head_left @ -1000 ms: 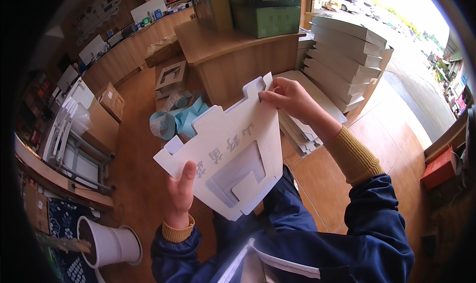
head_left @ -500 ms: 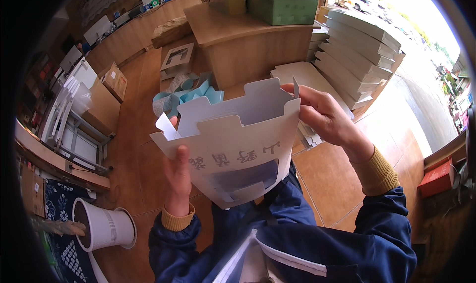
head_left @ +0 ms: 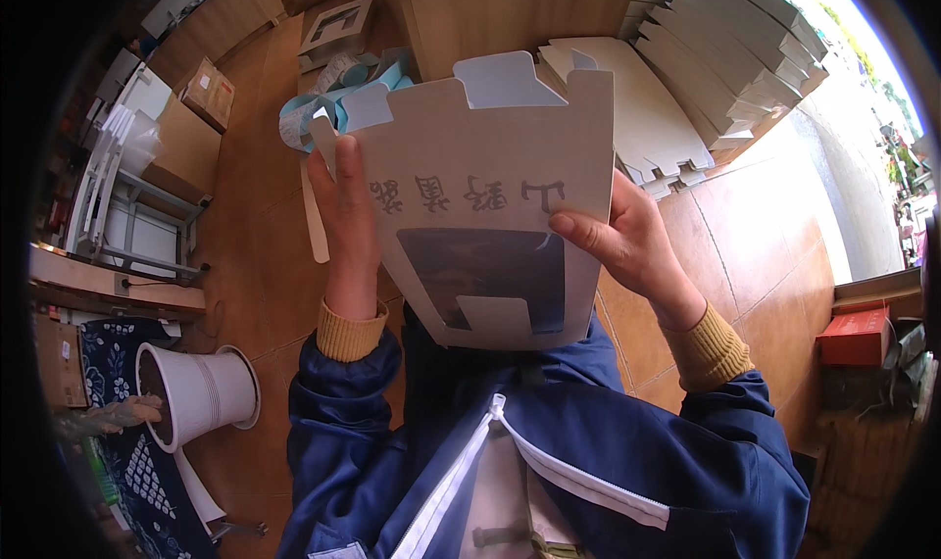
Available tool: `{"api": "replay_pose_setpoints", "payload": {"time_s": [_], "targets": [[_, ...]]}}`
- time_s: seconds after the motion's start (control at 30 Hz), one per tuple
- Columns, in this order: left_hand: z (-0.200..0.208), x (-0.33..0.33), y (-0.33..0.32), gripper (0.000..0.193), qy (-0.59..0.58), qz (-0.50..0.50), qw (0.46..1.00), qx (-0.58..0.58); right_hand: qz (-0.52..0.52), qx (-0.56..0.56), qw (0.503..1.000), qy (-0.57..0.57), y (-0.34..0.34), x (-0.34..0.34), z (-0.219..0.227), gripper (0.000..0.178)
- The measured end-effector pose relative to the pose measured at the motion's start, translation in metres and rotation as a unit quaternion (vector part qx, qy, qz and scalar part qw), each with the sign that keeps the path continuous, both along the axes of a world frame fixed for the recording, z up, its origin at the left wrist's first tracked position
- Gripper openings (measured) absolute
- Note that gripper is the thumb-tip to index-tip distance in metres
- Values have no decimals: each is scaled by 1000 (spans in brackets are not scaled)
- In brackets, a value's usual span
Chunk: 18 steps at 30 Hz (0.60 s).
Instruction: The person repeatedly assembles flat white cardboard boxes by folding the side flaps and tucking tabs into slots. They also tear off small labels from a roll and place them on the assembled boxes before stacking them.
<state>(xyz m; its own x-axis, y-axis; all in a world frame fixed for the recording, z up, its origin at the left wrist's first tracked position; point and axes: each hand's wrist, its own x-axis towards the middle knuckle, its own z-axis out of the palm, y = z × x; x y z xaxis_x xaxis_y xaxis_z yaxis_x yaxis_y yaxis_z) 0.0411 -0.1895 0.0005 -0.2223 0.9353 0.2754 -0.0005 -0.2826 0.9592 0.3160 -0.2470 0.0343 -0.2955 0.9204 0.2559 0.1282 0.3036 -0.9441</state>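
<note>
A white cardboard box [head_left: 490, 152] with dark writing and a see-through window on its front is held up before me, over my lap. Its notched end with tabs points away from me, and the front panel faces up at my view. My left hand [head_left: 345, 211] grips the left side, thumb along the front edge. On the right side, my right hand [head_left: 642, 241] has its thumb pressed on the front panel, while its other fingers are hidden behind the box. A white flap hangs below the window's lower edge. The inside of the box is mostly out of sight.
Flat white cartons [head_left: 730, 54] are stacked at the far right, beside cardboard sheets [head_left: 627, 108]. Pale blue ribbon [head_left: 338, 98] and a windowed box [head_left: 336, 32] lie near the wooden counter [head_left: 510, 20]. A white plant pot [head_left: 206, 388] lies tilted at left; a red box [head_left: 853, 337] sits at right.
The box has tipped so its front faces me and its opening turns away. My right hand has slid from the top corner down to the right side. My left hand stays on the left side.
</note>
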Motion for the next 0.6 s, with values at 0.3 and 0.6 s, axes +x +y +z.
{"api": "replay_pose_setpoints", "payload": {"time_s": [0.3,0.6], "targets": [[-65,7,-42,80,-89,-176,976,-95,-29,-63,993,100,42,24,-19,49],[-76,-5,-5,61,-122,-80,983,-107,33,-216,970,106,17,3,-76,58]]}}
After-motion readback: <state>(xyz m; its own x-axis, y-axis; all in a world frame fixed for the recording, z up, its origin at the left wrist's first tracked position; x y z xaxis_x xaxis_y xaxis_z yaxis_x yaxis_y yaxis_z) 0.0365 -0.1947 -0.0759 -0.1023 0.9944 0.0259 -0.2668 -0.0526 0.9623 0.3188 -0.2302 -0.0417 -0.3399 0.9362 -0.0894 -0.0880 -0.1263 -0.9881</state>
